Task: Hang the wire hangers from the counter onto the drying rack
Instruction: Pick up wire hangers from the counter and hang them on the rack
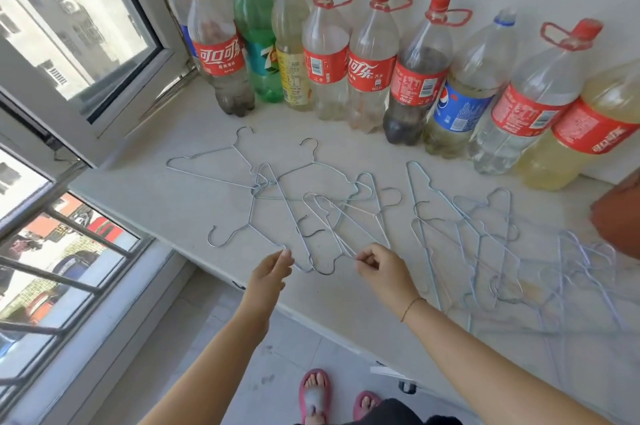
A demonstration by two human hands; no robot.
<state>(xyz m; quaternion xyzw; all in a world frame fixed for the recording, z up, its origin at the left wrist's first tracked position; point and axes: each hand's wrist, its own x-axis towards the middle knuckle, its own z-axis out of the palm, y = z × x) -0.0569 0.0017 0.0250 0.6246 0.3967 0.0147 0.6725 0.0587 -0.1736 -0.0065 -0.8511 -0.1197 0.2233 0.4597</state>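
1. Wire hangers [346, 216]: a loose, overlapping scatter lying flat on the white counter [166, 202]. It runs from near the window [69, 26] to the right edge, where the wires blur.
2. My right hand [381, 265]: fingers curled, thumb and forefinger pinching the near end of one hanger [332, 223] at the counter's front edge.
3. My left hand [272, 272]: fingers held out nearly straight, tips at the near corner of the neighbouring hanger [266, 235]. I cannot tell whether they nip the wire.
4. Plastic bottles [325, 53]: one row, upright along the back wall, behind the hangers.
5. Cord bracelet [410, 306]: on my right wrist.
6. Pink slippers [313, 393]: on my feet, on the floor tiles below the counter.
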